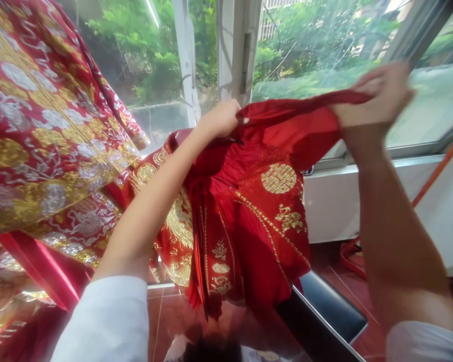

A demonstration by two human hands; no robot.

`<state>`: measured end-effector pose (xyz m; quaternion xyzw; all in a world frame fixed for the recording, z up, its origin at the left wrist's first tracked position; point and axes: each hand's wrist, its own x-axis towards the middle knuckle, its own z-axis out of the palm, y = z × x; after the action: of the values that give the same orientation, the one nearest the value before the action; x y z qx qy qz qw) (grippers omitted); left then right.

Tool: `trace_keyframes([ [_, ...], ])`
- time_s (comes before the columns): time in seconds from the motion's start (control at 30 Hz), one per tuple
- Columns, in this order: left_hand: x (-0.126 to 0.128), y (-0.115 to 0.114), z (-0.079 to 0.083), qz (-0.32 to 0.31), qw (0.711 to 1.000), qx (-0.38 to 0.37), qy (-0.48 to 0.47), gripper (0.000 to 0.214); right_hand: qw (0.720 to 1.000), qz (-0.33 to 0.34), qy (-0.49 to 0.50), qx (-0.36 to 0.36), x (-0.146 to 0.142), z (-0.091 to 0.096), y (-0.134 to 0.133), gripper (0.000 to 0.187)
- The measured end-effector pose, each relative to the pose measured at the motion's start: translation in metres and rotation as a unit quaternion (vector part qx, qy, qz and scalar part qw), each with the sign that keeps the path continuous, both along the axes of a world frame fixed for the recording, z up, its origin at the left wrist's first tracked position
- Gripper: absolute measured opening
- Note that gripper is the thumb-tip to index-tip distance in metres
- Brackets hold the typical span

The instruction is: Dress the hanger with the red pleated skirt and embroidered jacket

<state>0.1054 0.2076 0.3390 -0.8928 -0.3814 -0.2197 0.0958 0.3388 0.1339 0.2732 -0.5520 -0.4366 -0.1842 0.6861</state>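
In the head view, the left hand (222, 118) and the right hand (381, 98) each have their fingers closed around the top edge of a red cloth (256, 236), well apart, which seems to keep that edge pulled tight. The red cloth hangs down in front of the window (298, 60), so its gold shapes show, and a shiny patterned robe (41, 125) is to its left.

The left arm (145, 216) reaches forward, slanting up toward the middle of the view, and ends in the left grip (221, 119), clenched. The right arm (396, 216) rises more steeply, bent at the right wrist (366, 140); the right grip (381, 98), blurred, is clenched too and higher.
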Motion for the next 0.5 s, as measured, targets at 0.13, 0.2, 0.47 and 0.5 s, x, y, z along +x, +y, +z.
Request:
trace_keyframes([
  [0.13, -0.001, -0.003, -0.008, 0.003, 0.992, 0.093, -0.082, 0.025, 0.992, -0.021, -0.106, -0.061, 0.013, -0.005, -0.009, 0.018],
  [0.2, -0.003, -0.019, -0.018, -0.045, 0.979, 0.172, -0.099, 0.033, 0.982, 0.006, -0.100, -0.162, 0.016, -0.015, -0.014, 0.040],
  [0.47, 0.023, -0.059, -0.103, -0.177, 0.961, 0.214, -0.012, 0.036, 0.980, -0.008, -0.117, -0.162, 0.029, -0.012, -0.042, 0.047],
  [0.5, 0.029, -0.050, -0.110, -0.152, 0.963, 0.219, -0.022, 0.036, 0.980, -0.022, -0.123, -0.155, 0.025, -0.005, -0.053, 0.045],
])
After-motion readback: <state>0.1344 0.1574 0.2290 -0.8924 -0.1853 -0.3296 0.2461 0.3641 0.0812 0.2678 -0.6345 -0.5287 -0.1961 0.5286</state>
